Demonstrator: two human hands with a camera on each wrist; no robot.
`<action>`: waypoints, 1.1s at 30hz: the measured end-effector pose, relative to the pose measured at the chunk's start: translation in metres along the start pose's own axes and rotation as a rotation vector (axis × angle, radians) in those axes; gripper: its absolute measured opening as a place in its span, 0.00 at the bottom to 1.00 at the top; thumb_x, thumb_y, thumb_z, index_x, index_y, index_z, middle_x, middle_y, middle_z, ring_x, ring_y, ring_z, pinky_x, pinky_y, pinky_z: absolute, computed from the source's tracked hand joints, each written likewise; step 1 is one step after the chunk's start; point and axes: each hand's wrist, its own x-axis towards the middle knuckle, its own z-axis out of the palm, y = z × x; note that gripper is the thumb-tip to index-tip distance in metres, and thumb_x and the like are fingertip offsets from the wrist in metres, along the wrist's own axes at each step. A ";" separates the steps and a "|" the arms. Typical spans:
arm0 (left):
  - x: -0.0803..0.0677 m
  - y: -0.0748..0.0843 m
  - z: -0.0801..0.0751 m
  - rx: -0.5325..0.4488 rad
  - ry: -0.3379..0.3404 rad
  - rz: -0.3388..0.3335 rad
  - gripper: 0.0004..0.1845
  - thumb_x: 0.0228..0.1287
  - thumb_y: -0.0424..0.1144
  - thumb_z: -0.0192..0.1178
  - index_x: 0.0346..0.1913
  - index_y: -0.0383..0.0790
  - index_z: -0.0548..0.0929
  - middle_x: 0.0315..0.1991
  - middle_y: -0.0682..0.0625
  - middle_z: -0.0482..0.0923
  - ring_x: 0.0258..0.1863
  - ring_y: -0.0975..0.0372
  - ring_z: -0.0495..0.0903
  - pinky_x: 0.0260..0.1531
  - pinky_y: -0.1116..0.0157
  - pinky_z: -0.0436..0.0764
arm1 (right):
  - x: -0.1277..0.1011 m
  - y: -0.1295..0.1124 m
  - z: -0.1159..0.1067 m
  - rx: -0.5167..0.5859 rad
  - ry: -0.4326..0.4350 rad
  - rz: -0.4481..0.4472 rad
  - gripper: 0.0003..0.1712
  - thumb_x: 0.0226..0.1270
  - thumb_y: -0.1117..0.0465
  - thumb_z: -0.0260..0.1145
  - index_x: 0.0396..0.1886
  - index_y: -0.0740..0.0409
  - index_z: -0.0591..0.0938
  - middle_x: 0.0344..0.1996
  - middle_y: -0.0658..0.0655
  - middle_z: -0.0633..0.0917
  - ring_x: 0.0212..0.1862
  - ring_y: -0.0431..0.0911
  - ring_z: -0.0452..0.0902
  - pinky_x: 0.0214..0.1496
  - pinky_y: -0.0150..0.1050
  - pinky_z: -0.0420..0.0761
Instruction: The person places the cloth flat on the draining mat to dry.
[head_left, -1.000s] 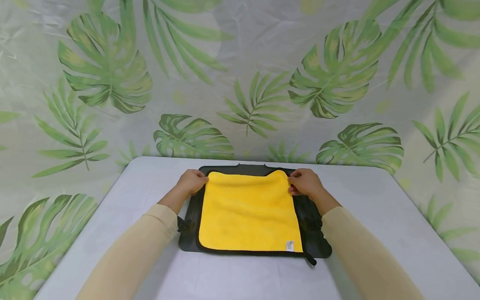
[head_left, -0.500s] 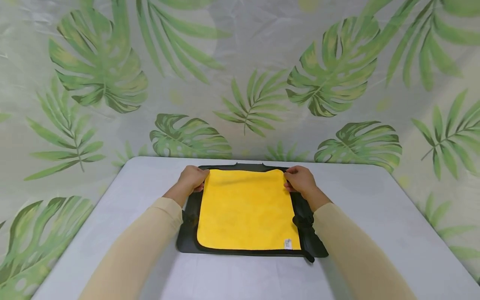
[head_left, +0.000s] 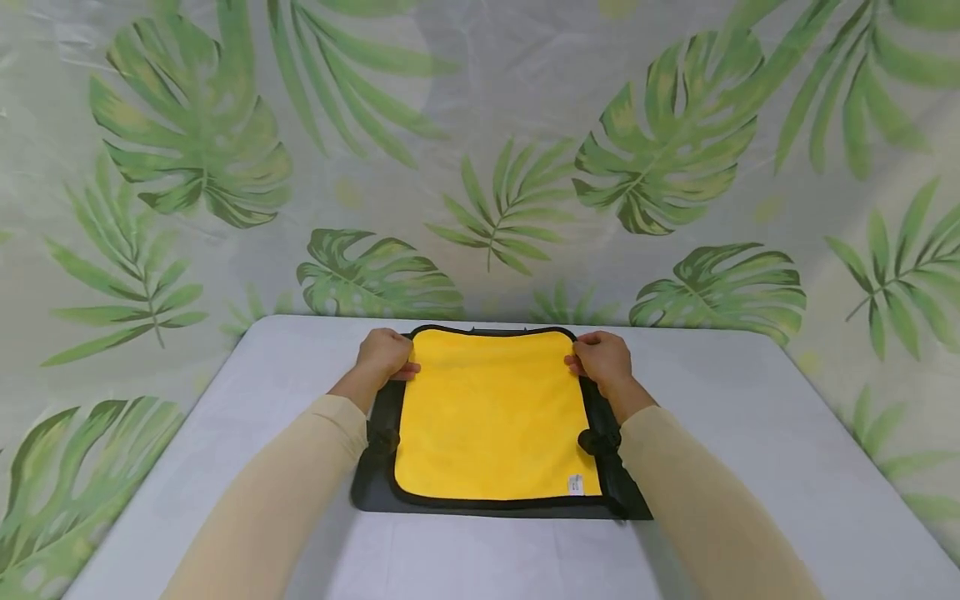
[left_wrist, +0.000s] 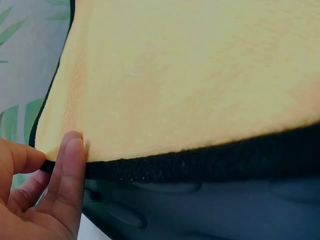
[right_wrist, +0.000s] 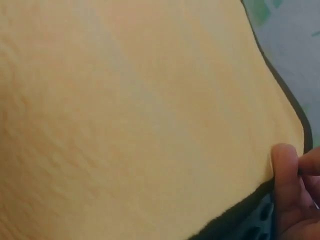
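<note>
A yellow plush cloth point(head_left: 495, 417) with black edging lies spread over a dark tray-like board point(head_left: 378, 493). A small white tag point(head_left: 575, 485) shows at its near right corner. My left hand point(head_left: 384, 354) pinches the cloth's left edge close to the far corner; in the left wrist view, thumb and fingers point(left_wrist: 74, 160) grip the black border. On the opposite side my right hand point(head_left: 602, 358) pinches the right edge near its far corner, with a finger point(right_wrist: 285, 162) lying over the yellow face in the right wrist view. Most of the board is hidden beneath the cloth.
The board rests on a white table point(head_left: 750, 433), set back toward its far edge. Behind the table hangs a leaf-patterned curtain point(head_left: 502, 125). Dark wrist-worn pieces point(head_left: 597, 442) sit at both wrists, over the board's sides.
Both hands have drawn the cloth slightly away and flattened its folds. Its far edge has risen and now covers most of the board's far rim. The right hand has shifted a little left.
</note>
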 end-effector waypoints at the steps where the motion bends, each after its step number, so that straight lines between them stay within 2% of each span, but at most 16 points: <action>1: 0.001 -0.001 0.000 0.005 0.001 0.005 0.19 0.75 0.36 0.49 0.63 0.34 0.76 0.53 0.34 0.81 0.21 0.63 0.86 0.28 0.64 0.89 | 0.000 0.001 0.001 0.008 0.007 0.002 0.18 0.77 0.62 0.59 0.61 0.66 0.77 0.50 0.67 0.84 0.26 0.36 0.84 0.33 0.29 0.87; 4: 0.000 -0.002 0.001 0.038 0.008 0.044 0.17 0.75 0.37 0.51 0.60 0.33 0.76 0.54 0.35 0.79 0.25 0.61 0.87 0.29 0.65 0.89 | -0.001 0.004 0.005 -0.011 0.019 -0.018 0.19 0.77 0.63 0.58 0.62 0.66 0.76 0.54 0.67 0.81 0.32 0.40 0.86 0.38 0.31 0.88; 6: -0.003 0.000 0.003 0.113 0.016 0.093 0.16 0.75 0.37 0.51 0.60 0.34 0.76 0.54 0.35 0.80 0.30 0.58 0.87 0.34 0.63 0.89 | -0.001 0.005 0.006 -0.088 0.026 -0.062 0.19 0.76 0.63 0.56 0.63 0.65 0.77 0.56 0.67 0.80 0.39 0.46 0.86 0.44 0.36 0.88; 9: -0.011 0.004 0.006 0.304 0.030 0.212 0.18 0.75 0.39 0.52 0.61 0.34 0.76 0.56 0.36 0.80 0.44 0.51 0.85 0.45 0.58 0.87 | -0.003 0.006 0.010 -0.261 0.024 -0.179 0.20 0.76 0.62 0.56 0.63 0.61 0.78 0.59 0.66 0.80 0.52 0.56 0.82 0.56 0.47 0.85; 11: -0.015 0.006 0.010 0.462 0.027 0.306 0.19 0.76 0.40 0.53 0.63 0.35 0.76 0.60 0.37 0.78 0.54 0.47 0.81 0.54 0.53 0.83 | -0.004 0.006 0.016 -0.399 -0.001 -0.291 0.20 0.75 0.62 0.56 0.63 0.60 0.79 0.62 0.67 0.79 0.59 0.61 0.78 0.62 0.53 0.80; 13: -0.018 0.009 0.017 0.612 -0.009 0.393 0.21 0.76 0.42 0.55 0.66 0.37 0.76 0.65 0.37 0.75 0.63 0.43 0.76 0.64 0.49 0.77 | -0.006 0.004 0.024 -0.513 -0.072 -0.419 0.20 0.75 0.63 0.58 0.64 0.61 0.79 0.65 0.68 0.77 0.65 0.63 0.73 0.67 0.58 0.75; 16: -0.021 0.011 0.033 0.807 -0.133 0.497 0.26 0.77 0.46 0.55 0.72 0.39 0.73 0.73 0.38 0.69 0.74 0.42 0.66 0.76 0.47 0.64 | -0.012 0.000 0.039 -0.683 -0.251 -0.591 0.23 0.76 0.62 0.60 0.68 0.61 0.77 0.71 0.70 0.71 0.73 0.66 0.65 0.75 0.63 0.66; 18: -0.025 0.011 0.047 0.913 -0.219 0.533 0.30 0.78 0.50 0.54 0.76 0.41 0.68 0.77 0.40 0.64 0.79 0.44 0.59 0.80 0.46 0.56 | -0.018 -0.005 0.049 -0.784 -0.390 -0.652 0.26 0.77 0.59 0.59 0.72 0.58 0.74 0.76 0.68 0.66 0.79 0.67 0.56 0.79 0.65 0.58; 21: -0.034 0.009 0.066 1.021 -0.296 0.526 0.35 0.79 0.55 0.51 0.81 0.45 0.60 0.82 0.45 0.55 0.83 0.47 0.50 0.81 0.43 0.50 | -0.032 -0.012 0.062 -0.916 -0.544 -0.642 0.32 0.80 0.52 0.57 0.79 0.52 0.66 0.81 0.64 0.59 0.82 0.67 0.45 0.80 0.69 0.49; 24: -0.042 0.007 0.074 1.086 -0.315 0.477 0.38 0.79 0.60 0.47 0.83 0.49 0.54 0.84 0.49 0.47 0.84 0.47 0.44 0.80 0.39 0.50 | -0.038 -0.018 0.067 -1.012 -0.605 -0.557 0.36 0.80 0.45 0.55 0.82 0.47 0.59 0.83 0.60 0.54 0.83 0.65 0.40 0.80 0.71 0.44; 27: -0.043 0.006 0.070 1.095 -0.332 0.422 0.40 0.78 0.64 0.44 0.84 0.51 0.49 0.85 0.50 0.41 0.84 0.47 0.40 0.80 0.39 0.45 | -0.030 -0.019 0.061 -1.077 -0.600 -0.467 0.40 0.80 0.39 0.53 0.84 0.45 0.54 0.84 0.58 0.49 0.84 0.63 0.37 0.81 0.70 0.41; 29: -0.042 0.006 0.062 1.068 -0.338 0.376 0.42 0.77 0.67 0.42 0.84 0.52 0.47 0.85 0.49 0.37 0.84 0.47 0.36 0.80 0.39 0.41 | -0.022 -0.017 0.050 -1.092 -0.584 -0.403 0.43 0.79 0.36 0.52 0.84 0.45 0.52 0.84 0.59 0.47 0.84 0.63 0.35 0.81 0.70 0.39; 33: -0.036 0.000 0.046 1.039 -0.305 0.299 0.46 0.74 0.71 0.42 0.84 0.53 0.44 0.85 0.47 0.33 0.84 0.45 0.33 0.79 0.36 0.36 | -0.009 -0.012 0.023 -1.093 -0.542 -0.333 0.47 0.78 0.33 0.51 0.85 0.50 0.50 0.84 0.63 0.45 0.83 0.67 0.35 0.79 0.73 0.37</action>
